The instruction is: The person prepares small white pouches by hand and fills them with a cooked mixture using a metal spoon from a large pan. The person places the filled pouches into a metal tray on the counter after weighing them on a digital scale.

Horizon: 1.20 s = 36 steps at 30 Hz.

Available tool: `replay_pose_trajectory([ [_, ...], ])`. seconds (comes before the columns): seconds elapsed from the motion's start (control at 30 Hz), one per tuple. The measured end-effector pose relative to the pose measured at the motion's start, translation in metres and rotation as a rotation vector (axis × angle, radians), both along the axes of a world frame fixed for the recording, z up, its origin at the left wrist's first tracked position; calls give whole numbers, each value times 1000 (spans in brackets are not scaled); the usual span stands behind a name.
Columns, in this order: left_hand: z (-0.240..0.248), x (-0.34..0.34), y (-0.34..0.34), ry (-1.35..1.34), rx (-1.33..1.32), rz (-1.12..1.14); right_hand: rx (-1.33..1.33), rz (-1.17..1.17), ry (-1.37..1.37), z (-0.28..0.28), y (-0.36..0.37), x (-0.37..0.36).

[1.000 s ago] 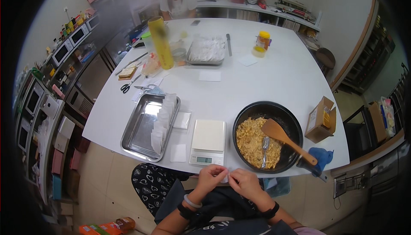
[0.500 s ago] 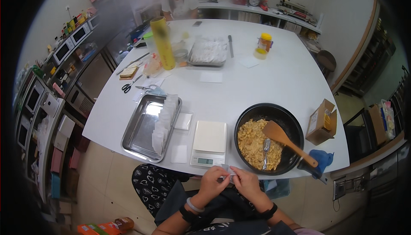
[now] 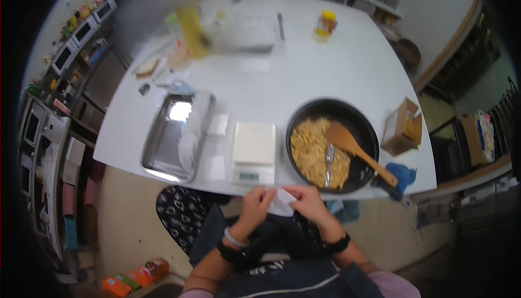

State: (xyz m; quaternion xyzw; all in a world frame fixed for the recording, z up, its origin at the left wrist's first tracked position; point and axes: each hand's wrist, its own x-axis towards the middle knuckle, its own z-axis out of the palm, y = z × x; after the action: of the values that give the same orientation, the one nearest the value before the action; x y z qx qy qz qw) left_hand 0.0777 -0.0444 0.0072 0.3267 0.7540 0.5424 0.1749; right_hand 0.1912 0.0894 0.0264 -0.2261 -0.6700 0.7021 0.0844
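Note:
At the table's front edge, my left hand (image 3: 256, 203) and my right hand (image 3: 310, 203) pinch a small white pouch (image 3: 281, 204) between them, fingers closed on its two sides. Just beyond my hands is a white kitchen scale (image 3: 254, 145), its platform bare. Right of it, a black frying pan (image 3: 369, 135) holds a crumbly golden mixture (image 3: 310, 149); a wooden spatula (image 3: 350, 141) and a metal spoon (image 3: 329, 162) lie in it. Left of the scale, a steel tray (image 3: 163, 140) has a row of white packets (image 3: 190, 135) along its right side.
White squares (image 3: 218, 125) lie between tray and scale. An open cardboard box (image 3: 399, 130) and a blue cloth-like item (image 3: 400, 175) sit beside the pan. Farther back are a blurred yellow roll (image 3: 190, 32) and a yellow-lidded jar (image 3: 325, 22). A patterned seat (image 3: 182, 216) is below the table.
The view has tipped down, so the table sits higher in the picture. My hands have moved apart, and the pouch, formerly bunched at the fingertips, is now spread between them.

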Motion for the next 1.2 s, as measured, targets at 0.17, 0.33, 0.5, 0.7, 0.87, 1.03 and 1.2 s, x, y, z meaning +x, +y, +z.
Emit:
replay_pose_trajectory([
  [0.17, 8, -11, 3, 51, -15, 30, 56, 106, -138, 2, 8, -7],
  [0.33, 7, -14, 12, 38, 120, 51, -356, 84, -32, -3, 6, -10],
  [0.5, 4, -10, 6, -146, 48, 52, -457, 103, -84, -3, 10, -4],
  [0.7, 36, -22, 9, 523, 147, -418, -442, 23, -81, -6, 9, 4],
  [0.87, 17, -21, 8, 406, 180, -514, -460, 152, -94, -9, 7, 3],
  [1.03, 20, -13, 14, 207, 173, -465, -495, 126, -107, -14, 5, 5],
  [1.2, 9, -21, 13, 264, 169, -516, -516, 175, -179, 1, 7, 4],
])
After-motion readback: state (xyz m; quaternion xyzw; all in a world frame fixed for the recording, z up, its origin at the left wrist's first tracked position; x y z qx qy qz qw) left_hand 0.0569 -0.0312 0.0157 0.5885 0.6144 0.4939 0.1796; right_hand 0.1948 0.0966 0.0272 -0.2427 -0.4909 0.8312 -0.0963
